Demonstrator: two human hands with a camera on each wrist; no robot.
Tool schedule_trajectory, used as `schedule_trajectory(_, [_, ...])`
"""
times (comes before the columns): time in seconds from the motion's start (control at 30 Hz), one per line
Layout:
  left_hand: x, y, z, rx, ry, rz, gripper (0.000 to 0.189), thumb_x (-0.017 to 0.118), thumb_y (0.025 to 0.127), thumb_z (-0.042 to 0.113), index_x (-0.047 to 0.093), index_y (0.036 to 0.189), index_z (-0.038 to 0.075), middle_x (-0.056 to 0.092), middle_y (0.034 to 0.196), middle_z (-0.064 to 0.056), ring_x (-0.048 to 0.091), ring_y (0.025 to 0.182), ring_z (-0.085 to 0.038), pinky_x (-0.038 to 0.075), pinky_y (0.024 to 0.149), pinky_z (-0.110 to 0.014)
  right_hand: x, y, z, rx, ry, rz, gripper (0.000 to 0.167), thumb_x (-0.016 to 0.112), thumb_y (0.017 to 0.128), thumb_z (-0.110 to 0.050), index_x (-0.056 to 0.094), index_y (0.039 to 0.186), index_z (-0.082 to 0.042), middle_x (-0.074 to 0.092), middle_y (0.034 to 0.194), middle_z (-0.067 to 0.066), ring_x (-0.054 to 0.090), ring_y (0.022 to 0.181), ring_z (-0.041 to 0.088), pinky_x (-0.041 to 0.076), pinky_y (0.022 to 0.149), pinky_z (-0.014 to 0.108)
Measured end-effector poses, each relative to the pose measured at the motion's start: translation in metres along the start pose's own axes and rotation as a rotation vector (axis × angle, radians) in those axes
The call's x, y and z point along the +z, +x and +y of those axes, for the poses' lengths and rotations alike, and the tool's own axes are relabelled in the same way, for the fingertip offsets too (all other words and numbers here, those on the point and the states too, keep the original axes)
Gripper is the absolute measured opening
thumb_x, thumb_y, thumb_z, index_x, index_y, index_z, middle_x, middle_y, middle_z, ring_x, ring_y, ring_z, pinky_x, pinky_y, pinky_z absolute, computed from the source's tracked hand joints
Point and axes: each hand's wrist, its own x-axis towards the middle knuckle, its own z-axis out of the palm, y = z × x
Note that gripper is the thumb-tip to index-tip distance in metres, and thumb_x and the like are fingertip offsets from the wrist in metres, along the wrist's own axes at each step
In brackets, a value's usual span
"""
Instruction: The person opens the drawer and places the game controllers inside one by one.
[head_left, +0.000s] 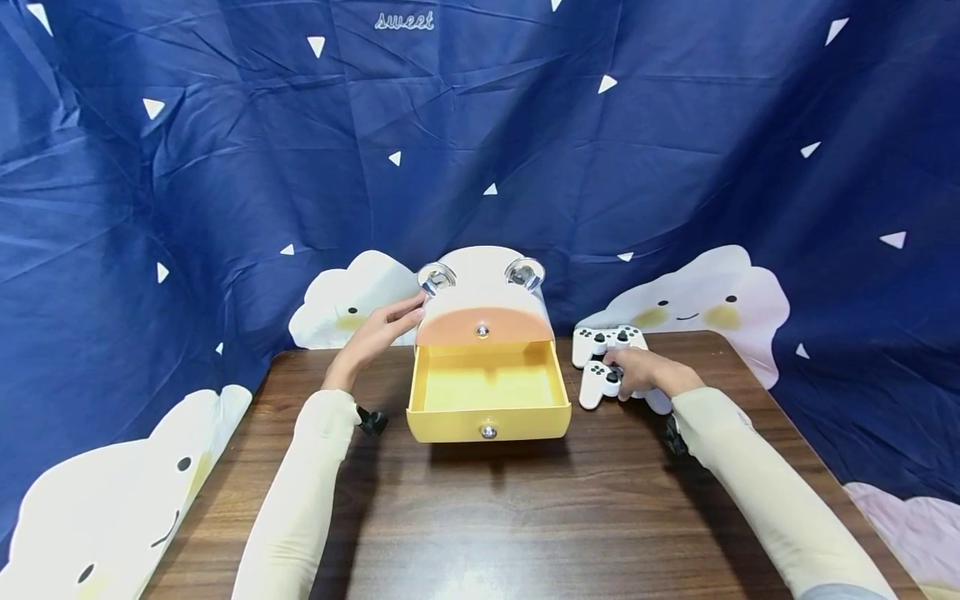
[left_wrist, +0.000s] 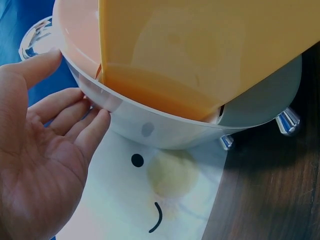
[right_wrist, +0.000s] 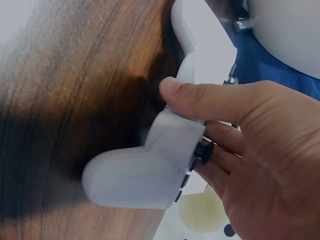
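Observation:
A white storage box (head_left: 480,279) with two shiny round eyes stands at the back of the table. Its upper front is orange with a silver knob, and the yellow drawer (head_left: 450,427) beneath is pulled out, with nothing inside. My left hand (head_left: 378,335) rests its fingertips against the box's left side, fingers fairly straight, thumb near the front rim in the left wrist view. To the right of the box, my right hand (head_left: 647,372) pinches the middle of a white game controller (head_left: 592,385), thumb on the near side (right_wrist: 185,100). A second white game controller (head_left: 583,345) lies just behind it.
The brown wooden table (head_left: 465,525) stretches in front of the drawer. Behind it hangs a dark blue cloth (head_left: 465,108) with white triangles and smiling clouds. Short silver feet (left_wrist: 287,121) hold the box up.

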Motion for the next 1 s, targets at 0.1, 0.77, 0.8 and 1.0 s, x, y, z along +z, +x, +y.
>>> schedule_trajectory(0.1, [0.000, 0.000, -0.003, 0.010, -0.008, 0.009, 0.057, 0.058, 0.111, 0.036, 0.046, 0.163, 0.017, 0.041, 0.171, -0.003, 0.032, 0.162, -0.026, 0.027, 0.133, -0.050, 0.001, 0.000, 0.001, -0.010, -0.029, 0.010, 0.066, 0.091, 0.067, -0.004, 0.068, 0.128, 0.004, 0.072, 0.123, 0.026, 0.066, 0.110, 0.036, 0.056, 0.099, 0.052])
schedule_trajectory(0.77, [-0.001, 0.003, -0.008, -0.001, 0.005, 0.018, 0.057, 0.058, 0.111, 0.033, 0.046, 0.163, 0.014, 0.042, 0.170, -0.005, 0.034, 0.161, -0.029, 0.027, 0.133, -0.052, -0.002, 0.001, 0.009, -0.077, -0.111, 0.020, 0.061, 0.096, 0.068, -0.015, 0.078, 0.125, -0.002, 0.078, 0.114, 0.012, 0.066, 0.096, 0.021, 0.059, 0.089, 0.048])
schedule_trajectory(0.8, [-0.001, 0.003, -0.008, 0.003, 0.006, 0.019, 0.057, 0.059, 0.111, 0.035, 0.047, 0.163, 0.016, 0.042, 0.170, -0.004, 0.034, 0.161, -0.028, 0.027, 0.133, -0.051, -0.002, 0.000, 0.009, -0.073, -0.112, 0.022, 0.060, 0.096, 0.068, -0.015, 0.079, 0.124, -0.003, 0.078, 0.113, 0.011, 0.066, 0.095, 0.021, 0.058, 0.088, 0.048])
schedule_trajectory(1.0, [-0.001, 0.001, -0.011, 0.028, 0.014, 0.028, 0.057, 0.061, 0.108, 0.046, 0.051, 0.160, 0.025, 0.046, 0.168, 0.002, 0.037, 0.160, -0.023, 0.029, 0.132, -0.049, -0.007, -0.002, 0.007, -0.078, -0.116, 0.039, 0.057, 0.095, 0.066, -0.016, 0.080, 0.120, -0.004, 0.078, 0.104, 0.010, 0.065, 0.091, 0.023, 0.058, 0.088, 0.050])
